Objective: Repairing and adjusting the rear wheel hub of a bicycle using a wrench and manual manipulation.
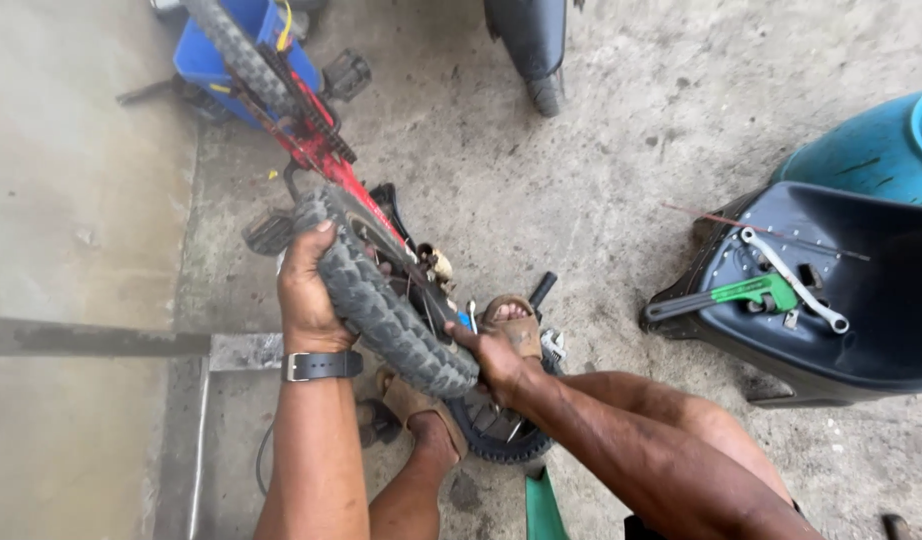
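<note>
On the concrete floor [621,170], both hands grip a knobby tyre [381,300].

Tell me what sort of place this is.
Probably an informal bike repair spot on a bare concrete floor. The left hand and right hand grip a knobby tyre on a red bicycle, and a black tray holds a wrench and a green-handled tool.

Bare forearms, dark wrist strap [322,365], brown sandals [515,327]

Left hand [306,295] & right hand [493,355] grip knobby tyre [381,300] on red bike [321,150], over concrete floor [601,180].
</note>
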